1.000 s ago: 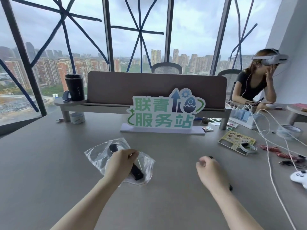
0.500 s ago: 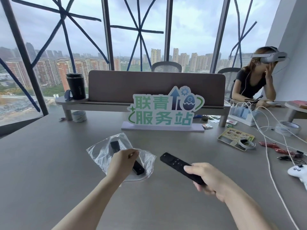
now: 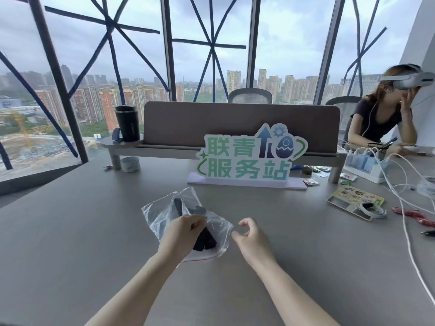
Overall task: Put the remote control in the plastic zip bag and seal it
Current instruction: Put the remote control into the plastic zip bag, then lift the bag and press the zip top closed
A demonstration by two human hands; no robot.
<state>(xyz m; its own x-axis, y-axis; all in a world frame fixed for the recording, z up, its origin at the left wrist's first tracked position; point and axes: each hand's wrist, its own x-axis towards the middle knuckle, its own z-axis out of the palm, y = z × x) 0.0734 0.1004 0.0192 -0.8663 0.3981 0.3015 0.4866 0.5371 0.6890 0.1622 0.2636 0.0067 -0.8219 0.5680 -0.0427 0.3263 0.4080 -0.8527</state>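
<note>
Remote in bag, unsealed
My left hand point(image 3: 182, 234) pinched the zip bag point(image 3: 162, 211) over the remote control point(image 3: 204, 240); right hand point(image 3: 250, 240) empty, loosely curled; the remote might slide out the unsealed mouth.

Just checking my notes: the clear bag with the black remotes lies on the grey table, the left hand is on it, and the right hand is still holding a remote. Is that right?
Not quite. The head view shows the right hand empty, fingers loosely curled beside the bag. The rest holds: the remotes are in the bag on the table, with the left hand on it.

Grey desk point(image 3: 70, 231) before taped floor-to-ceiling windows point(image 3: 211, 55), overcast skyline, brown divider panel point(image 3: 235, 121), mesh chairs point(image 3: 250, 96)
</note>
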